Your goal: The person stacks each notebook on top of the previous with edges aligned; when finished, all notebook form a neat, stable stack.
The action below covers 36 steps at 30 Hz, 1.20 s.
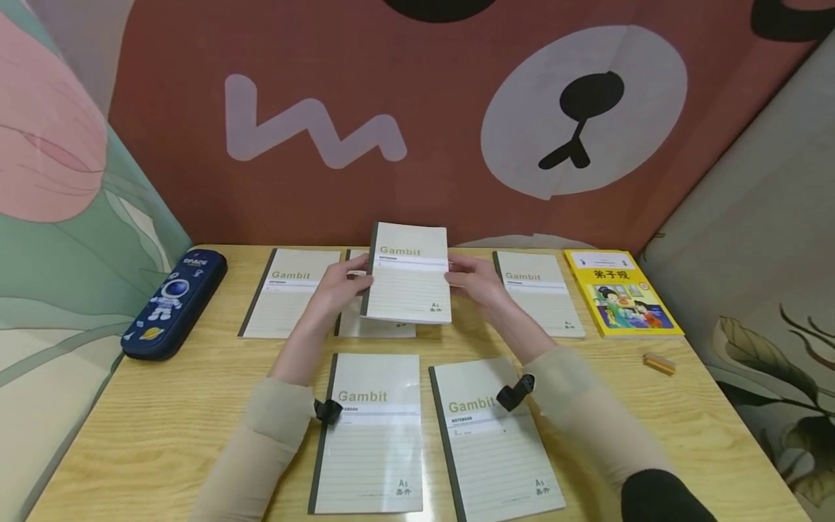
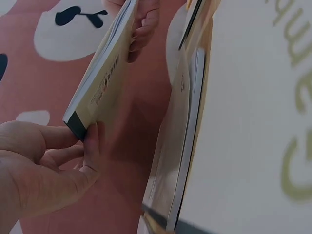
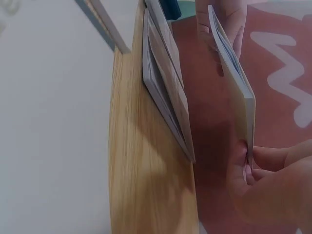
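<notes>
Both hands hold one white Gambit notebook [image 1: 411, 279] with a dark spine up above the table at the back. The left hand [image 1: 344, 281] pinches its spine side; in the left wrist view, the thumb and fingers grip the dark corner of the notebook [image 2: 102, 73]. On the opposite edge, the right hand [image 1: 476, 279] pinches it between thumb and fingers, as the right wrist view shows with the notebook [image 3: 238, 92] seen edge-on. Under the raised notebook lies another Gambit notebook [image 1: 375, 328], mostly hidden by it.
Gambit notebooks lie at back left [image 1: 290, 297], back right [image 1: 541, 297], front middle [image 1: 372, 449] and front right [image 1: 499, 457]. A navy pencil case [image 1: 175, 304] is at the left. A yellow book [image 1: 622, 293] and small eraser-like block [image 1: 659, 364] are at the right. A bear-print backdrop stands behind.
</notes>
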Motion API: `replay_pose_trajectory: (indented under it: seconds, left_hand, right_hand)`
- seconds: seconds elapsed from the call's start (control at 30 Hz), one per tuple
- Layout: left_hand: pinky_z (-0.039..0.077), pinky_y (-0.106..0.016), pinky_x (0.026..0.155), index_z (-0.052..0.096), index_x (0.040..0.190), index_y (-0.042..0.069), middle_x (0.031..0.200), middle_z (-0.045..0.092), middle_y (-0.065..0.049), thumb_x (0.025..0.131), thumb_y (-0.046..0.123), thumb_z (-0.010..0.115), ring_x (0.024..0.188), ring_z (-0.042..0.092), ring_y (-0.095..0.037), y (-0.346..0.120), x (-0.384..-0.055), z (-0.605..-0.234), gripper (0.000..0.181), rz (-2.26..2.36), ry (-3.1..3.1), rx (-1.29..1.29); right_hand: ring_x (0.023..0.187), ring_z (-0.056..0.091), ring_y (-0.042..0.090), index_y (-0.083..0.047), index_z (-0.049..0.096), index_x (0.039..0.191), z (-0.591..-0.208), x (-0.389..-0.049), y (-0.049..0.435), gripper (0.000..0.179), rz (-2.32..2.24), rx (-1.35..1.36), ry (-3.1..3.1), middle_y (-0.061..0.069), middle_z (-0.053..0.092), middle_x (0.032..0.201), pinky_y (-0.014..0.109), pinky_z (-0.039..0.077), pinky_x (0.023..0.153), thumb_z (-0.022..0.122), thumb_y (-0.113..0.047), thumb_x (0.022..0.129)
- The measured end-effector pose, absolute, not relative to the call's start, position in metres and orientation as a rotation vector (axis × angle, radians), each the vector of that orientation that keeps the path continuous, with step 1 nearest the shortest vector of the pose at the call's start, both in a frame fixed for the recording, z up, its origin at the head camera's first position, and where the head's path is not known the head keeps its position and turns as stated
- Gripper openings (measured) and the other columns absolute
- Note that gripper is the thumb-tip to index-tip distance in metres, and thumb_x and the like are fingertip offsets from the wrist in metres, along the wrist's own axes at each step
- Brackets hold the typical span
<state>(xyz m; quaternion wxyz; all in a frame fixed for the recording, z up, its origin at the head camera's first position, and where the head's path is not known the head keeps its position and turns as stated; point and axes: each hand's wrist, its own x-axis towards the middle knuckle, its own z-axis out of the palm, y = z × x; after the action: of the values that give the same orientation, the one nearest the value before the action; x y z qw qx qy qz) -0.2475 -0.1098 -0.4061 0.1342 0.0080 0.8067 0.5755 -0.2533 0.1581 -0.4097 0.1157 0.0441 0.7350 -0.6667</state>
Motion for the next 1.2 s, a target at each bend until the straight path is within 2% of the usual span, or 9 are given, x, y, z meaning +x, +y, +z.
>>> replay_pose_trajectory:
  seconds: [0.17,0.27,0.43,0.7,0.87,1.03,1.2]
  left_hand:
    - [0.051,-0.040,0.107,0.034,0.161,0.013,0.154,0.047,-0.015,0.106,0.014,0.052,0.123,0.054,-0.025,-0.127,-0.244,-0.407,0.058,1.655,2.343,-0.014]
    - [0.051,-0.039,0.105,0.033,0.161,0.012,0.155,0.046,-0.016,0.106,0.010,0.051,0.121,0.051,-0.025,-0.136,-0.243,-0.409,0.058,1.638,2.354,-0.037]
    - [0.047,-0.040,0.106,0.032,0.162,0.011,0.159,0.043,-0.015,0.106,0.009,0.049,0.128,0.048,-0.027,-0.144,-0.245,-0.413,0.058,1.561,2.398,-0.076]
    - [0.048,-0.043,0.109,0.026,0.163,0.009,0.161,0.039,-0.018,0.106,0.005,0.044,0.134,0.048,-0.032,-0.148,-0.249,-0.423,0.059,1.508,2.406,-0.082]
    - [0.045,-0.046,0.113,0.026,0.163,0.008,0.161,0.038,-0.019,0.106,0.004,0.044,0.136,0.046,-0.033,-0.148,-0.251,-0.428,0.059,1.460,2.422,-0.087]
    - [0.042,-0.049,0.119,0.023,0.163,0.006,0.162,0.036,-0.022,0.108,0.008,0.042,0.143,0.043,-0.035,-0.149,-0.251,-0.430,0.058,1.437,2.396,-0.087]
    - [0.026,-0.049,0.129,0.022,0.163,0.003,0.170,0.025,-0.020,0.111,0.018,0.040,0.159,0.023,-0.035,-0.150,-0.252,-0.429,0.057,1.440,2.360,-0.104]
  right_hand:
    - [0.102,0.062,0.011,-0.003,0.048,0.153,-0.418,-0.257,0.141,0.054,-1.969,0.090,2.113,0.008,0.060,0.121,0.040,0.055,0.100,0.058,0.001,0.100]
    - [0.100,0.062,0.010,-0.002,0.047,0.153,-0.424,-0.259,0.133,0.054,-1.965,0.058,2.090,0.009,0.060,0.123,0.035,0.056,0.097,0.057,0.003,0.100]
    - [0.092,0.063,0.008,0.000,0.047,0.152,-0.432,-0.262,0.121,0.055,-1.956,0.030,2.086,0.010,0.058,0.121,0.026,0.058,0.086,0.056,0.006,0.099]
    - [0.088,0.064,0.008,-0.001,0.049,0.151,-0.443,-0.271,0.112,0.055,-1.912,0.041,2.125,0.013,0.060,0.122,0.028,0.060,0.087,0.058,0.007,0.097]
    - [0.097,0.066,0.015,-0.002,0.049,0.151,-0.448,-0.273,0.110,0.053,-1.864,0.051,2.143,0.019,0.059,0.130,0.035,0.060,0.095,0.058,0.006,0.099]
    - [0.105,0.066,0.021,-0.003,0.047,0.153,-0.447,-0.273,0.105,0.054,-1.819,0.067,2.163,0.021,0.059,0.137,0.036,0.060,0.094,0.058,0.001,0.100]
    - [0.112,0.065,0.025,0.000,0.043,0.155,-0.445,-0.271,0.101,0.056,-1.793,0.080,2.190,0.023,0.059,0.140,0.037,0.060,0.094,0.056,-0.001,0.100]
